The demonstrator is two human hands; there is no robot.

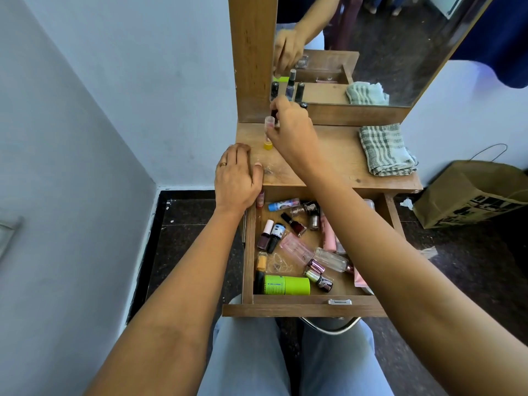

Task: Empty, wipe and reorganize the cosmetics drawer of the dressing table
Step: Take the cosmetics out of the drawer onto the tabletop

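Observation:
The wooden drawer [248, 252] of the dressing table is pulled out over my lap. Inside lie several cosmetics: a lime green tube [287, 285], nail polish bottles [270, 237], clear perfume bottles [331, 259] and a blue tube [283, 204]. My right hand [291, 130] is at the back left of the tabletop [337, 155], its fingers pinching a small clear-capped tube [269, 122] above a yellow cap [268, 145]. My left hand [237, 178] rests flat on the table's front left corner. A folded grey-and-white checked cloth [384, 150] lies at the right of the tabletop.
The mirror [371, 47] rises behind the tabletop, with dark bottles [303, 105] standing along its base. A white wall is close on the left. A brown paper bag [468, 192] sits on the dark floor at the right. A metal stool edge [331, 328] shows under the drawer.

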